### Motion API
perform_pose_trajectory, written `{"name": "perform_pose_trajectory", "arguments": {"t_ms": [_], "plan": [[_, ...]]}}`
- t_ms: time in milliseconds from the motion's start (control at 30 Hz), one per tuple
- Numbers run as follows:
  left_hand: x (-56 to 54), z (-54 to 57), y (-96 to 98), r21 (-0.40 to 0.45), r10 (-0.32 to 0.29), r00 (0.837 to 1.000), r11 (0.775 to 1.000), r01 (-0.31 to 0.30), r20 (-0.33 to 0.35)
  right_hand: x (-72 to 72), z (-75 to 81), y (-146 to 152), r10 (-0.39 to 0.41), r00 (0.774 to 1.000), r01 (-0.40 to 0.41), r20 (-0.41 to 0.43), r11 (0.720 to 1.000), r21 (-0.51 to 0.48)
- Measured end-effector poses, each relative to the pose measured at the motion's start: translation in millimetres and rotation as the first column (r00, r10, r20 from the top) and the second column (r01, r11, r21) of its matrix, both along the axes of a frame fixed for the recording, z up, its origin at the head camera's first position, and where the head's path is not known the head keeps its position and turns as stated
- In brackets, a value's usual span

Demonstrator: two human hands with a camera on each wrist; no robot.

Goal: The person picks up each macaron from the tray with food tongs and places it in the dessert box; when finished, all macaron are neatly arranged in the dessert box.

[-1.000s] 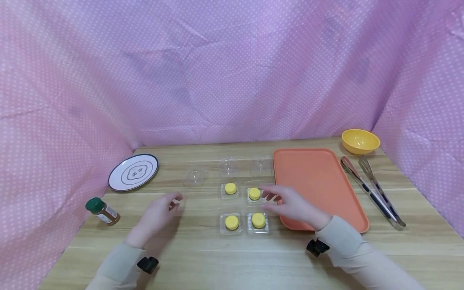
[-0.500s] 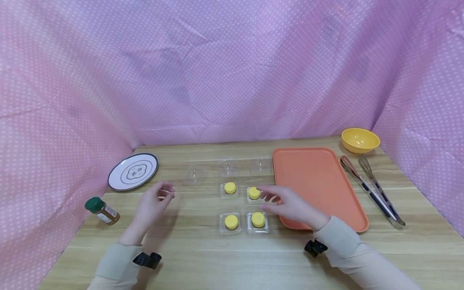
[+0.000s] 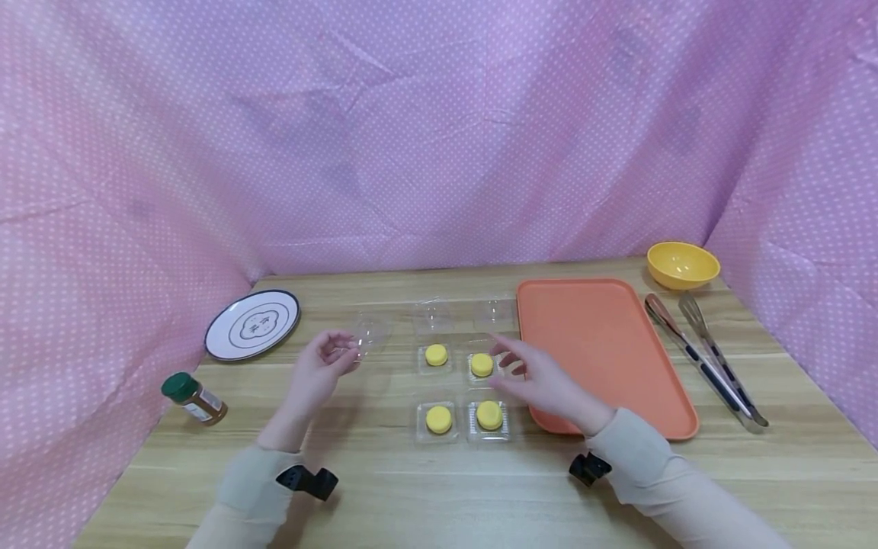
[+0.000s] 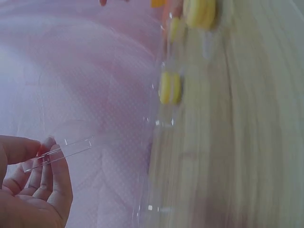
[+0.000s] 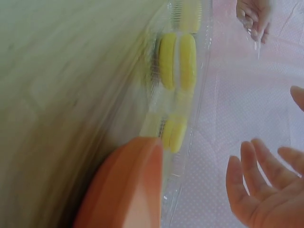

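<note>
My left hand point(image 3: 318, 374) pinches a thin clear plastic piece point(image 4: 71, 151) between thumb and fingers, above the table. It looks like a transparent box lid, seen edge-on in the left wrist view. Several yellow macarons sit in clear plastic trays in the middle, among them a front-left macaron point(image 3: 439, 419), a front-right macaron point(image 3: 490, 415) and a back-left macaron point(image 3: 435, 354). My right hand point(image 3: 545, 381) hovers with spread, loosely bent fingers beside the back-right macaron point(image 3: 482, 364). Nothing shows between its fingers in the right wrist view.
Clear domed plastic lids point(image 3: 433, 315) lie behind the macarons. An orange tray point(image 3: 597, 343) is on the right, with tongs point(image 3: 693, 354), a slotted metal utensil point(image 3: 720, 366) and a yellow bowl point(image 3: 682, 267) beyond it. At left are a white plate point(image 3: 233, 328) and a green-capped jar point(image 3: 195, 398).
My left hand shifted left and then came back rightward, toward the clear lids. My right hand stays nearly in place, its fingers slightly raised. The macarons have not moved.
</note>
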State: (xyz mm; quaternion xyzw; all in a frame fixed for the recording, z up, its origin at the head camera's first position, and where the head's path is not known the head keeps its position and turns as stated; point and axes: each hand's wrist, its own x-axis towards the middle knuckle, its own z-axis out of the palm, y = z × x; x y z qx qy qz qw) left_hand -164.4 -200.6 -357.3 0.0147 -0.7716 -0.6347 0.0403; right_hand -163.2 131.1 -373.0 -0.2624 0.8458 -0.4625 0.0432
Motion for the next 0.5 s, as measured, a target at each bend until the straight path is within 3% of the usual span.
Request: {"name": "perform_pose_trajectory", "arguments": {"t_ms": [133,267,500], "plan": [[-3.3,0.6,13.8,0.11,-0.037,0.998,0.993,0.032,0.048,-0.8,1.1,-3,-0.056,0.998,0.056,0.035,0.998,-0.007],[-6.7,1.5,28.7,0.21,-0.085,0.993,0.976,0.066,0.083,-2.2,1.4,-6,-0.066,0.998,0.066,-0.001,0.998,-0.002],[-10.6,4.9,54.0,0.315,-0.191,0.98,0.935,0.163,0.06,-2.8,4.8,-12,-0.083,0.994,0.086,-0.076,0.996,0.033]]}}
